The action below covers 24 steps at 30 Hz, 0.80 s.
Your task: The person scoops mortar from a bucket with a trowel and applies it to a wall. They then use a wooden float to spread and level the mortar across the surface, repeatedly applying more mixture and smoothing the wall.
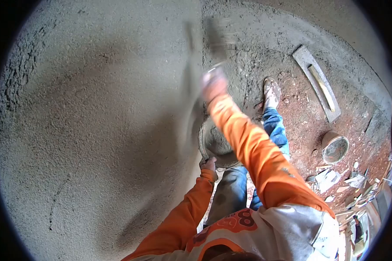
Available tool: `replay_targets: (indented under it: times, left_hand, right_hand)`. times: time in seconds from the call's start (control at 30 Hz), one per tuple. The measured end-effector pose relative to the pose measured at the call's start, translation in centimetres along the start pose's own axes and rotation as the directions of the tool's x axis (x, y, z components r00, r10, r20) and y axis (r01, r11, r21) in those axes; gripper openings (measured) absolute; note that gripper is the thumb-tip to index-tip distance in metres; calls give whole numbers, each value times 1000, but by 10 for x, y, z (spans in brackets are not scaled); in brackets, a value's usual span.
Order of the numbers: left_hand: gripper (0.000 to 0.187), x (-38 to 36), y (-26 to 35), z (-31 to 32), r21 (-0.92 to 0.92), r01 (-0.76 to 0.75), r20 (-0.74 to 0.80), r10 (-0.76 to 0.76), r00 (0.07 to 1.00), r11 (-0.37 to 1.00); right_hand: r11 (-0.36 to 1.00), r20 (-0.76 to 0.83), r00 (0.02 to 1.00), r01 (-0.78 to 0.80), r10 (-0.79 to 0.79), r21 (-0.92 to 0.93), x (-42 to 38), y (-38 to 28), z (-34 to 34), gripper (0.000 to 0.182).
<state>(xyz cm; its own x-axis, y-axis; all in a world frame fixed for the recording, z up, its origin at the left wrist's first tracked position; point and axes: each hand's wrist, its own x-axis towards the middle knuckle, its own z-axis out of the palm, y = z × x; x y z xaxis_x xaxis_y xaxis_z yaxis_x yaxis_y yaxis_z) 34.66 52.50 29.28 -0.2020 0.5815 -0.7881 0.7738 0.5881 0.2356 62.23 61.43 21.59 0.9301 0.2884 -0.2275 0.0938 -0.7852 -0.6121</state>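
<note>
My right hand, smeared by motion, is closed around the handle of a trowel. The trowel's blurred blade is up against or close to the grey mortar near the corner; contact is hard to tell. Lower down, the fingers of my left hand grip the rim of a round basin. Wet grey mortar lies in that basin, partly hidden under my right forearm. A broad wall coated in rough grey mortar fills the left side.
On the reddish ground at right lies a long float with a wooden handle. Below it a small bucket holds grey residue. Broken scraps litter the lower right. My foot stands beside the mortar strip.
</note>
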Motion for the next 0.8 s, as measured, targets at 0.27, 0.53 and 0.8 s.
replay_targets:
  times: [0.27, 0.53, 0.8]
  left_hand:
    - [22, -50, 88, 4, 98, -12, -23, 14, 1000, 995]
    - [31, -54, 110, 11, -150, -426, -12, 429, 903, 892]
    - [37, -4, 127, 8, -322, -336, -161, 299, 941, 885]
  right_hand:
    - [825, 373, 861, 90, -346, 558, -155, 20, -222, 21]
    - [757, 883, 470, 568, 24, -323, -31, 156, -120, 19]
    - [774, 947, -313, -617, -76, -142, -10, 136, -195, 26]
